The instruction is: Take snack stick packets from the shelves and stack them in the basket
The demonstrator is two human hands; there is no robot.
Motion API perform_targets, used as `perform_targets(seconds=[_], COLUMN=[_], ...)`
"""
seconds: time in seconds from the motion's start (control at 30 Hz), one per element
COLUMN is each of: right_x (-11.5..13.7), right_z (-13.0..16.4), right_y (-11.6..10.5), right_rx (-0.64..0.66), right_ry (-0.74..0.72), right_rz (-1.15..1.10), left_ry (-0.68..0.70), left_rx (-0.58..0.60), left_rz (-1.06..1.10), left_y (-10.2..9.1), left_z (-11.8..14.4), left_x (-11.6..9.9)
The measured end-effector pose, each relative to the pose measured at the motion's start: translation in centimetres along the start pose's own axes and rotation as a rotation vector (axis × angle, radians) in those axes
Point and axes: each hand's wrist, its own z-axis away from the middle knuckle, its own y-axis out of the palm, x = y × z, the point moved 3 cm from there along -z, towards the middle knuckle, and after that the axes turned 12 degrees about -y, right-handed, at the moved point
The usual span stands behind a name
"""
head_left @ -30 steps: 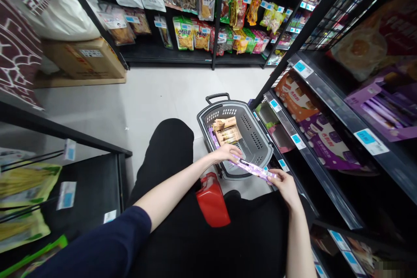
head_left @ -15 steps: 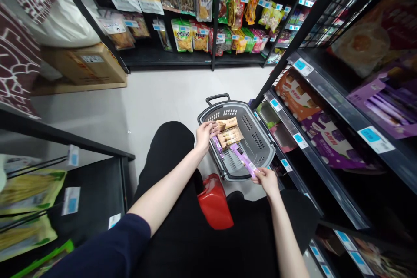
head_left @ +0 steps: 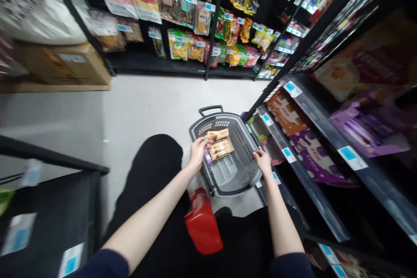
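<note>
A grey shopping basket [head_left: 243, 180] stands on the floor in front of my knees. Tan snack packets [head_left: 220, 144] lie in its far left part, with a purple packet [head_left: 209, 159] just below them. My left hand [head_left: 197, 151] is at the basket's left rim, its fingers closed on the left edge of the tan packets. At the right rim my right hand [head_left: 262, 160] holds nothing, its fingers apart. The long purple packet is not in either hand.
Black shelves on the right carry orange boxes [head_left: 286, 113] and purple boxes [head_left: 314, 156] with blue price tags. Hanging snack bags [head_left: 182, 43] fill the far rack. A cardboard box [head_left: 65, 63] sits at far left. A red plastic object [head_left: 202, 221] lies by my legs. Another shelf [head_left: 48, 208] is at near left.
My right hand let go of the long purple packet and moved to the basket's right rim. My left hand went from the purple packet to the tan packets. The view is blurred from head motion.
</note>
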Motion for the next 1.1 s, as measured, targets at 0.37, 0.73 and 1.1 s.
perform_targets(seconds=[0.37, 0.73, 1.1], right_x=[6.2, 3.9, 5.3], right_z=[-1.4, -7.7, -6.0], right_y=[-32.7, -33.7, -37.7], right_rx=[-0.660, -0.166, -1.006], right_ry=[-0.180, -0.055, 0.026], right_rz=[1.137, 1.333, 0.757], left_ry=[-0.133, -0.185, -0.204], left_rx=[0.136, 0.129, 0.156], left_rz=[-0.109, -0.104, -0.137], left_y=[2.2, 1.7, 1.9], left_z=[-1.0, -0.9, -1.1], left_x=[1.0, 1.0, 1.6])
